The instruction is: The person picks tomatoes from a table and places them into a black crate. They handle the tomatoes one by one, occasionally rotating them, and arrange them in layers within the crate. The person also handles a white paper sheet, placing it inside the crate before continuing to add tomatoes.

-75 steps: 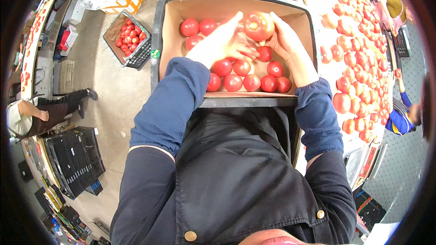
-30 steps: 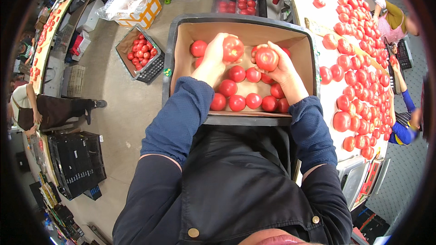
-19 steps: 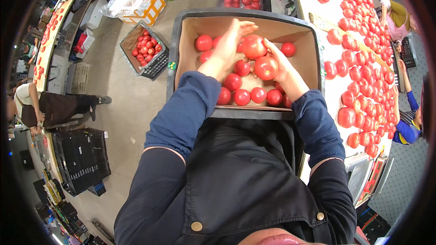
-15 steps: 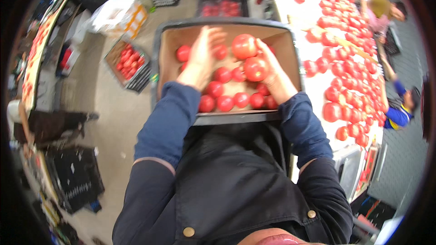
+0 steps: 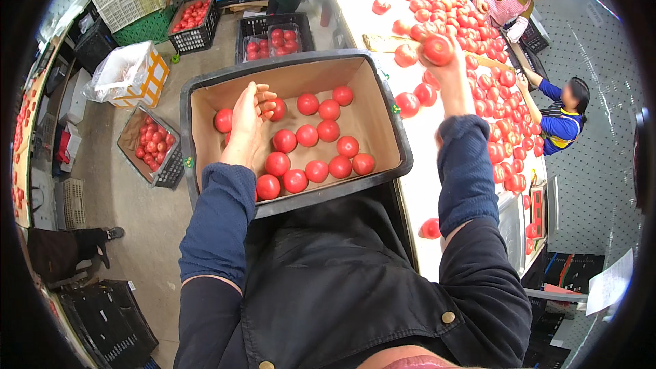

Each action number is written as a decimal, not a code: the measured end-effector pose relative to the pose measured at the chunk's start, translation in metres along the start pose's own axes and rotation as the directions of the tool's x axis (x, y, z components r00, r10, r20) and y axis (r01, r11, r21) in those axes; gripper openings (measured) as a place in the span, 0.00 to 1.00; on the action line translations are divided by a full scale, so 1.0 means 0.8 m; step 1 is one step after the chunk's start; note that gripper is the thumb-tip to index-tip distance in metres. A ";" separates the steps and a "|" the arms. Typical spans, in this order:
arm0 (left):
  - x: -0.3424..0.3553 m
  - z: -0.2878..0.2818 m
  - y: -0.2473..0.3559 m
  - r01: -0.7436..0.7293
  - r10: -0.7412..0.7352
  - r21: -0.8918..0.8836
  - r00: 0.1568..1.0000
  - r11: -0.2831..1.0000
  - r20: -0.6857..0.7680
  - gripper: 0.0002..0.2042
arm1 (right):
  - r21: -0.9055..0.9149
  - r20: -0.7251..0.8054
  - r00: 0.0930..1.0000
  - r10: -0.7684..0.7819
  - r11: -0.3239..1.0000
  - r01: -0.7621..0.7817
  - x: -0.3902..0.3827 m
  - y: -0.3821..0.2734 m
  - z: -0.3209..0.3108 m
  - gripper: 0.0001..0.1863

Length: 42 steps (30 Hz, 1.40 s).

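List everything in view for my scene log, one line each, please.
lined crate: one, black with brown liner, in front of the person
tomatoes in crate: about fourteen, red, on the liner
sorting table: one, white, right, covered in many red tomatoes
floor crates: several with tomatoes, left and top
co-workers: two, far side of the table
left hand: over the crate, open
right hand: over the table, gripping a red tomato

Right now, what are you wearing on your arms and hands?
Both arms are in long dark blue sleeves with soft ribbed cuffs at the wrists. The left hand and right hand are bare: no gloves, rings or watch that I can see.
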<state>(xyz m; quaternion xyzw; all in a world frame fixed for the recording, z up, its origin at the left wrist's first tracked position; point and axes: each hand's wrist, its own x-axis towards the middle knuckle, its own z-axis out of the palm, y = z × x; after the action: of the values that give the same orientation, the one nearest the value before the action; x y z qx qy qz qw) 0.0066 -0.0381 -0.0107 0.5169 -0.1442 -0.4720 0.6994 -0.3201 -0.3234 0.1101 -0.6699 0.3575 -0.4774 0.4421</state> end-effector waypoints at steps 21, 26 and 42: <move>0.004 -0.005 0.000 -0.110 0.119 0.056 0.977 0.992 -0.177 0.11 | -0.610 0.789 0.249 0.561 0.764 0.212 -0.208 0.058 0.155 0.22; 0.010 -0.015 0.008 -0.205 0.196 -0.013 0.953 0.979 -0.231 0.11 | -0.317 0.750 0.008 0.661 0.350 0.882 -0.245 0.120 0.207 0.25; 0.022 -0.093 0.042 -0.392 0.238 -0.341 0.879 0.854 -0.414 0.09 | -0.221 0.959 0.282 -0.026 0.554 0.802 -0.193 0.115 0.274 0.14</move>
<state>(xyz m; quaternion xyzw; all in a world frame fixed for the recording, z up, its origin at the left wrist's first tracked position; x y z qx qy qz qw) 0.0841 -0.0078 -0.0181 0.4019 0.0049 -0.2667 0.8760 -0.1604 -0.1615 -0.0594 -0.9935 0.0040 0.0155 0.1129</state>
